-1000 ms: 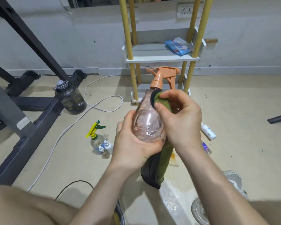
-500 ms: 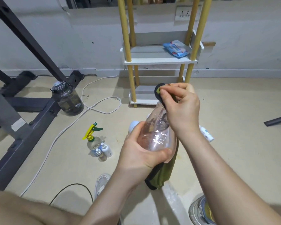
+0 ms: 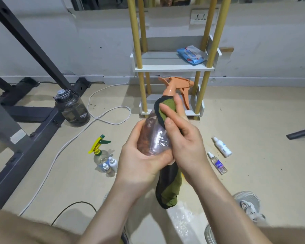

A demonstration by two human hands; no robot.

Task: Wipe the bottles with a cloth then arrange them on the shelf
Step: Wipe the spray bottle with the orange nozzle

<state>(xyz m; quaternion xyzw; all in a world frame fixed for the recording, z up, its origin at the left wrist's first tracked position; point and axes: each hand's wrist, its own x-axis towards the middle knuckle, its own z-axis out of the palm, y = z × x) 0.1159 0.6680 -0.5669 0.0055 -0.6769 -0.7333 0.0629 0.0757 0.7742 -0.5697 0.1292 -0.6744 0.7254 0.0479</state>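
A clear spray bottle (image 3: 153,138) with an orange trigger head is upright in front of me. My left hand (image 3: 139,161) grips its lower body from the left. My right hand (image 3: 185,140) holds a green and black cloth (image 3: 165,111) pressed against the bottle's shoulder; the rest of the cloth hangs below the hands. The white shelf unit (image 3: 171,67) with yellow posts stands against the wall behind. On the floor lie a yellow-trigger spray bottle (image 3: 99,152) with small bottles (image 3: 109,164) beside it, and two small spray bottles (image 3: 220,154) at the right.
A blue wipes pack (image 3: 190,54) lies on the shelf's middle tier. A dark water jug (image 3: 71,108) stands by a grey metal frame (image 3: 25,138) on the left. A white cable (image 3: 104,113) and a black cable (image 3: 74,206) cross the floor. Shoes (image 3: 248,206) at lower right.
The cloth slid from the bottle's top down to its shoulder, uncovering the orange trigger head. The bottle now stands more upright in my left hand.
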